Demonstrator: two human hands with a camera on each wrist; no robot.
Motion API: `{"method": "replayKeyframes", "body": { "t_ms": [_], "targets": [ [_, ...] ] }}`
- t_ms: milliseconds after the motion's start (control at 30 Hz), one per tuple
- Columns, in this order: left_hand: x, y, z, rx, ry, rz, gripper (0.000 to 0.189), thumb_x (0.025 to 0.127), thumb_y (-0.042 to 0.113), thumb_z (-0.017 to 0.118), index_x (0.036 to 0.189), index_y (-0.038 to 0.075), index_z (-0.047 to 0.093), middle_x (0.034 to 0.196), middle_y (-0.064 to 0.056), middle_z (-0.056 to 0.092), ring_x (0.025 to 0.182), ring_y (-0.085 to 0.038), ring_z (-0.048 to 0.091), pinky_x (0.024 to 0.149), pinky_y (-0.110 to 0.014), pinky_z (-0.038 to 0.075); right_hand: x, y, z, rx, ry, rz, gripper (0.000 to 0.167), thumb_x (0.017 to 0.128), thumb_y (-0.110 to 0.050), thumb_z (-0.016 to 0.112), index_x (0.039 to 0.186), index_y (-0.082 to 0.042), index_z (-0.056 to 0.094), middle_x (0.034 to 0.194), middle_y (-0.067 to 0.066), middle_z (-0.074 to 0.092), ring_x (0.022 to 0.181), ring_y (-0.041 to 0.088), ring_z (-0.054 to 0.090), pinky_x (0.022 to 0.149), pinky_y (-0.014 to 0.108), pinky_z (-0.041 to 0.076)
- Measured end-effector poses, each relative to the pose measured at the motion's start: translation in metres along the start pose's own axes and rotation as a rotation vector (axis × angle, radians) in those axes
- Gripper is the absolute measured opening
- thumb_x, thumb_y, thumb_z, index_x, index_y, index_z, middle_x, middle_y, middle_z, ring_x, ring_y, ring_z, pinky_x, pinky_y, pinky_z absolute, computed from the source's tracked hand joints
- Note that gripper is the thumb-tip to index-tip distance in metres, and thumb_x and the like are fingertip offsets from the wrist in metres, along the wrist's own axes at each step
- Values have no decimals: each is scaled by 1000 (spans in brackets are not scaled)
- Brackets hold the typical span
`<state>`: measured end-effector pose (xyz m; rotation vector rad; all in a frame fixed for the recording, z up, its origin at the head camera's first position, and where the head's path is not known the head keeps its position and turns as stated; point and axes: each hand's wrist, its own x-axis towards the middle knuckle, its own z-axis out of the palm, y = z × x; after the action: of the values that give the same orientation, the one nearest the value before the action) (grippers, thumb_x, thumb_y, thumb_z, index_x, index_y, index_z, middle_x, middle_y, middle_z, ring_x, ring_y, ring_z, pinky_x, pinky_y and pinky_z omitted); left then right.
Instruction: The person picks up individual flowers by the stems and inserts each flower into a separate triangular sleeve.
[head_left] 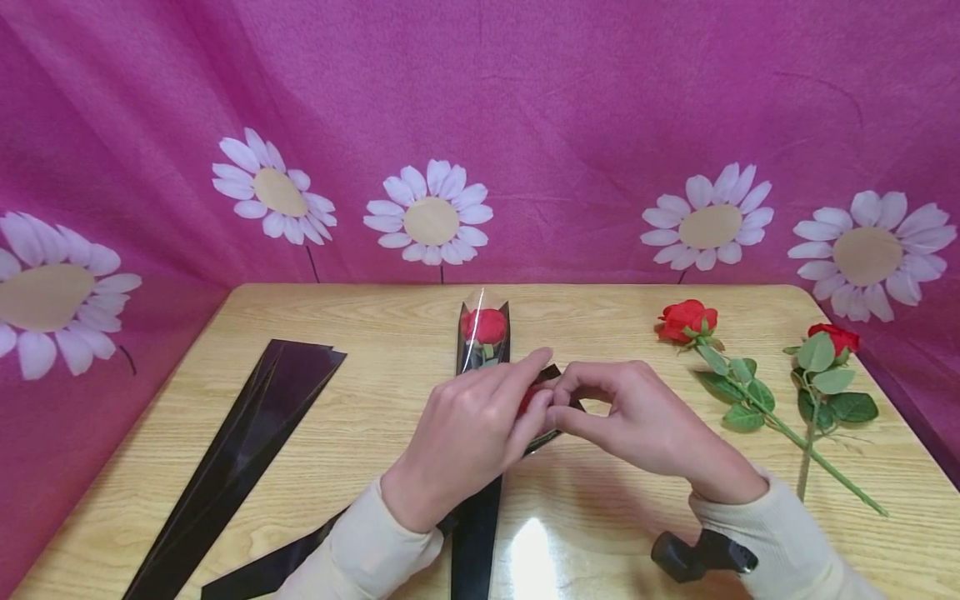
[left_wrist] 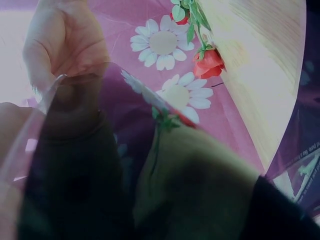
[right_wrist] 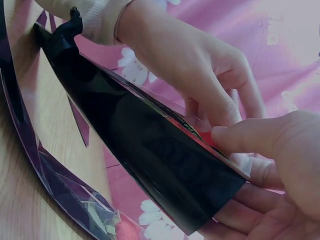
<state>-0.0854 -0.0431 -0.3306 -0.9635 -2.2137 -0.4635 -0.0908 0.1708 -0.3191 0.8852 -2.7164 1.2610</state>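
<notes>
Both hands meet over a black flower sleeve (right_wrist: 150, 150) with a clear front and small lettering along its edge. My left hand (head_left: 468, 421) holds the sleeve near its wide open end. On the other side, my right hand (head_left: 637, 417) pinches the rim, with its thumb on the clear side and fingers beneath the black side in the right wrist view. A bit of red rose (head_left: 527, 402) shows inside, mostly covered by the fingers. Beneath the hands, a second sleeve (head_left: 474, 533) lies lengthwise on the table, and a red rose (head_left: 486, 326) is inside its far end.
Flat black sleeves (head_left: 232, 467) lie at the left of the wooden table (head_left: 382, 333). To the right are two loose red roses with leafy stems, one rose (head_left: 687, 321) nearer the middle and another rose (head_left: 832, 340) by the edge. A daisy-printed pink cloth (head_left: 555, 167) hangs behind.
</notes>
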Motion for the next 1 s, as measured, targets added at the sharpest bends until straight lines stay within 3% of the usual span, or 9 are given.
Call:
{"method": "replayKeyframes", "body": {
  "t_ms": [167,367,500,600,700,800,900,1000],
  "targets": [
    [-1,-5,0,-23,-68,-72,43,96,35,73,129,7,69,99,-2,81,75,-11,76,69,-24,63,0,1,-5,16,6,7,15,93,-22,78,85,-29,68,102,-13,78,104,5,73,87,29,59],
    [-1,-13,1,-64,-249,-208,50,100,47,64,131,8,68,103,-3,81,78,-13,77,71,-27,63,-1,3,-14,49,25,27,15,94,-21,77,84,-26,67,113,-7,79,111,6,73,93,22,58],
    [-1,-18,3,-83,-409,-305,42,106,49,52,116,14,70,75,4,69,61,-11,64,58,-24,54,-2,5,-23,57,78,42,13,94,-20,77,86,-24,69,112,-3,80,109,3,73,89,17,56],
    [-1,-21,6,-105,-494,-350,41,108,48,44,110,16,69,65,5,57,57,-11,54,54,-25,44,-2,7,-31,58,125,38,9,94,-17,77,89,-22,71,113,-1,80,106,1,73,83,19,56],
    [-2,-23,8,-144,-511,-369,42,110,45,41,115,16,71,70,6,61,62,-11,56,57,-26,44,-3,10,-38,60,153,29,6,94,-14,75,94,-20,73,114,2,80,97,1,74,77,19,57],
    [-3,-24,9,-191,-477,-389,42,110,41,39,120,15,71,86,3,72,70,-11,62,62,-28,51,-3,14,-42,63,180,37,5,95,-13,75,97,-17,74,114,-3,80,89,3,74,74,20,57],
    [-2,-24,8,-240,-433,-423,41,108,38,41,131,15,67,109,0,76,81,-11,65,70,-30,56,-2,18,-45,57,240,72,3,95,-15,76,98,-15,74,112,-14,79,85,3,75,73,18,57],
    [-1,-23,7,-270,-418,-453,44,105,36,44,140,16,61,123,-2,72,88,-12,65,73,-29,57,0,22,-46,34,321,144,8,94,-21,78,98,-14,76,106,-25,76,85,0,73,71,18,54]
  ]
}}
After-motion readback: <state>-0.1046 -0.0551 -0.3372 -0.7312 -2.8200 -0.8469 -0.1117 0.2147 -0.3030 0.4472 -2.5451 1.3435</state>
